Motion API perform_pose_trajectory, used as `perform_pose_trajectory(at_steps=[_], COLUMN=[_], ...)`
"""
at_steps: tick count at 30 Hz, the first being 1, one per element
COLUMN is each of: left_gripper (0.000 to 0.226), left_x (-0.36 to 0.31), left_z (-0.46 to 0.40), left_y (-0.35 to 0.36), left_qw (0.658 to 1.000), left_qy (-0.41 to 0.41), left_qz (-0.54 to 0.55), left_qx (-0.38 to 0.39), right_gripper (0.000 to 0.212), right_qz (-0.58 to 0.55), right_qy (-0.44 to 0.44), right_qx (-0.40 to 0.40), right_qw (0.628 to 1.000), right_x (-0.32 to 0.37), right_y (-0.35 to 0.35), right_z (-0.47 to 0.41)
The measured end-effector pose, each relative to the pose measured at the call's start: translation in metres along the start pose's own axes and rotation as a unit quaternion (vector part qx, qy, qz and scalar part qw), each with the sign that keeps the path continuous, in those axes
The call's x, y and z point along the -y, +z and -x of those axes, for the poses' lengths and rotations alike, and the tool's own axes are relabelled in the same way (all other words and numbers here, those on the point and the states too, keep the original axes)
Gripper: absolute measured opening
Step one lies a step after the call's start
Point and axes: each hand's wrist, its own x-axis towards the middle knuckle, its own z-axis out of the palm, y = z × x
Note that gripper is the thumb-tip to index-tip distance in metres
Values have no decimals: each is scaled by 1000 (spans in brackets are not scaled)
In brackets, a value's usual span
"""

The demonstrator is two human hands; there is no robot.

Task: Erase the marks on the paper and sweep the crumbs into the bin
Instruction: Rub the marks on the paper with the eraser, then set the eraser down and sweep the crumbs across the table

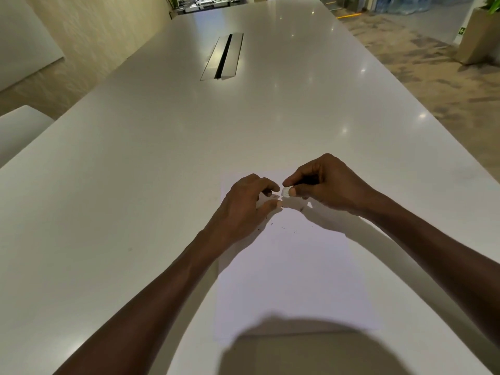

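A white sheet of paper (297, 277) lies flat on the long white table (135, 185), straight ahead of me. My right hand (324, 182) pinches a small white eraser (285, 191) between thumb and forefinger, its tip down near the paper's far part. My left hand (243, 204) rests on the paper's left side, fingers spread and bent, fingertips pressing the sheet close to the eraser. Small dark eraser crumbs (286, 228) lie scattered on the paper just below both hands. No bin is in view.
A metal cable hatch (223, 56) is set into the table's middle, farther away. A white chair (19, 131) stands at the left edge. A planter (479, 36) stands on the carpet at the far right. My head's shadow falls on the paper's near end.
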Motion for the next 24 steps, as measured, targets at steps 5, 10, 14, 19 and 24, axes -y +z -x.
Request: perform_pose_trajectory(at_steps=[5, 10, 14, 19, 24], left_gripper=[16, 16, 11, 16, 17], left_x=[0, 0, -2, -10, -7], left_z=[2, 1, 4, 9, 16], left_y=[-5, -8, -7, -8, -3], left_qw=[999, 999, 999, 995, 995], left_qy=[16, 33, -13, -67, -22], left_qz=[29, -5, -30, -25, -46], left_qx=[6, 0, -19, -70, -91], right_gripper=[15, 15, 11, 5, 8], right_qz=[7, -1, 0, 26, 39], right_qy=[-11, -11, 7, 23, 68], right_qx=[5, 10, -14, -40, -122], right_qw=[1000, 1000, 1000, 999, 990], right_x=[3, 4, 7, 5, -13], right_y=[5, 2, -6, -12, -24], right_z=[1, 4, 11, 31, 63])
